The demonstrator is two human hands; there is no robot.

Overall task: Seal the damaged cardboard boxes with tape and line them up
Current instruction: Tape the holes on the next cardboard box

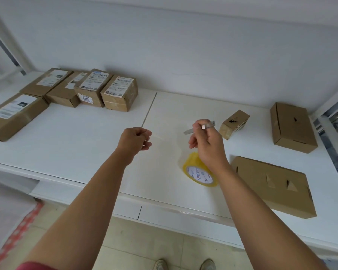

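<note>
Head view: we read "20" on a sticker of one labelled box (92, 88), in the row far left of our left hand (138, 138). L fingers are curled, seem to pinch clear tape. Right hand (207, 141) grips a metal cutter (200, 128). Yellow tape roll (198, 172) w/ printed core lies just under R wrist. Plain cardboard boxes w/ torn holes (273, 184) lie right of it.

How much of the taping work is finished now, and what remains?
Five labelled boxes stand lined up at the back left. The left hand pinches a tape strip; the right hand holds a cutter above the tape roll. Three torn boxes remain on the right.
</note>
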